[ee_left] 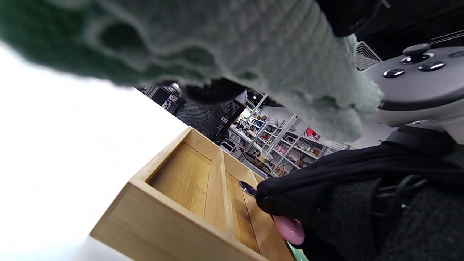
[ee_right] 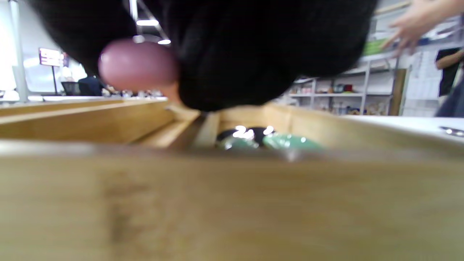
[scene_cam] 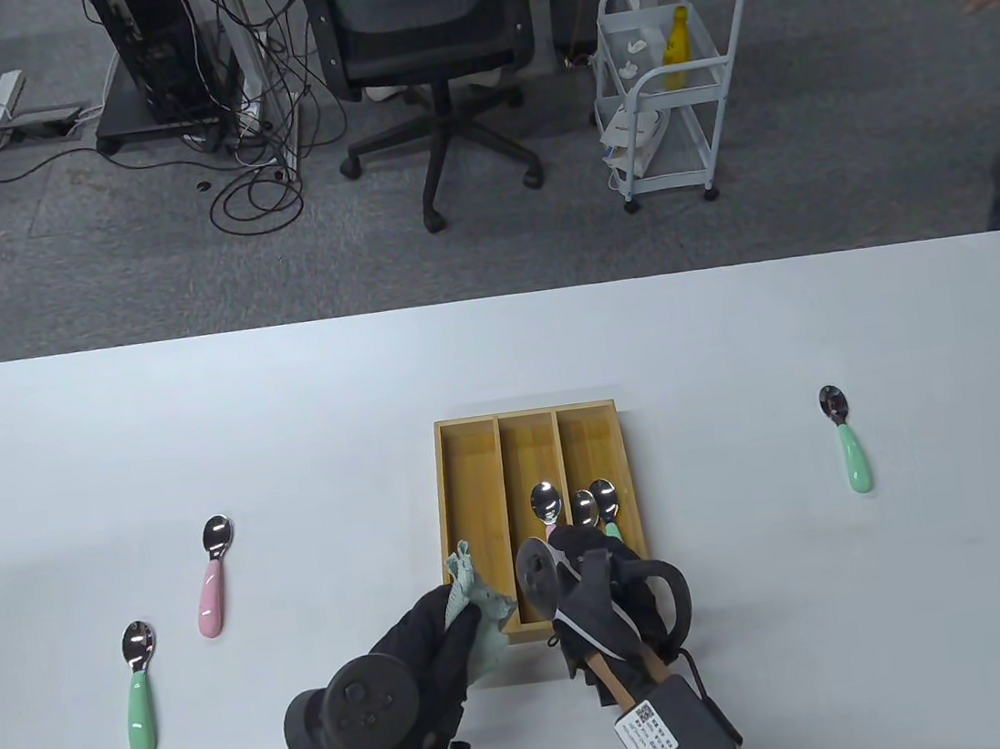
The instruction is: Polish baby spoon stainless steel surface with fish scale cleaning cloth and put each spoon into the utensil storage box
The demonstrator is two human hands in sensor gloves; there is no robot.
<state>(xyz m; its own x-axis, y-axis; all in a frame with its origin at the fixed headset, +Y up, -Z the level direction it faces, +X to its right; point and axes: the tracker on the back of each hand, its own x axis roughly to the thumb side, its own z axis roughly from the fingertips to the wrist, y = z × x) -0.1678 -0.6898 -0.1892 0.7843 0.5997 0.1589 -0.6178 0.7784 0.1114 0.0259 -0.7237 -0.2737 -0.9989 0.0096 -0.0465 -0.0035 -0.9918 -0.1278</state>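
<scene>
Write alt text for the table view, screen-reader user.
Right hand lowers a pink-handled spoon into the middle slot of a bamboo storage box, where two spoons already lie in the right slot. Left hand holds a pale green cloth. Three more spoons lie on the white table.

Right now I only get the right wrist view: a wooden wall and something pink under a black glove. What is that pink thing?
Observer: It's the handle of the held spoon. The table view shows its steel bowl over the middle compartment of the storage box, with the right hand gripping it.
Operator: And the other hand?
Observer: The left hand holds a pale green cloth at the box's near left corner.
Operator: Any spoons outside?
Observer: Three lie on the table: the pink spoon and left green spoon on the left, and the right green spoon on the right.
</scene>
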